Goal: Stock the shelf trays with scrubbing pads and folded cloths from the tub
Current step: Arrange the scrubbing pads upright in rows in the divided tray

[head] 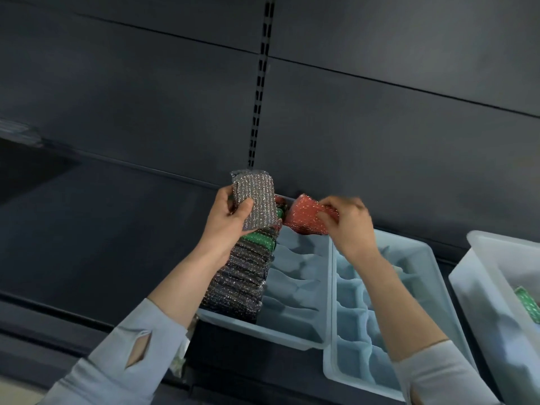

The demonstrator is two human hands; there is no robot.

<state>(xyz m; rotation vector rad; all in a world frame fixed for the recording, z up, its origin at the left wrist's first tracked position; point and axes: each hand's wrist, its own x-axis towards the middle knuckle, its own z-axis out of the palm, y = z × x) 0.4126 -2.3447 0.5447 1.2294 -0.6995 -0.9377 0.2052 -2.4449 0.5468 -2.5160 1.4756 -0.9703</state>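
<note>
My left hand [226,219] grips a small stack of silver-grey sparkly scrubbing pads [257,200], held upright above the far end of the left tray [263,331]. My right hand [347,222] pinches a red sparkly scrubbing pad [304,214] over the far end of that tray's right column. The tray's left column holds a row of dark sparkly pads [239,282] standing on edge, with a green pad [260,239] among them. The right column's slots show bare blue dividers.
A second light-blue divided tray [420,252] sits to the right, its compartments bare. At the far right stands a white tub [479,276] with a green pad [527,302] inside. Dark shelf back panels and a slotted upright [260,92] rise behind.
</note>
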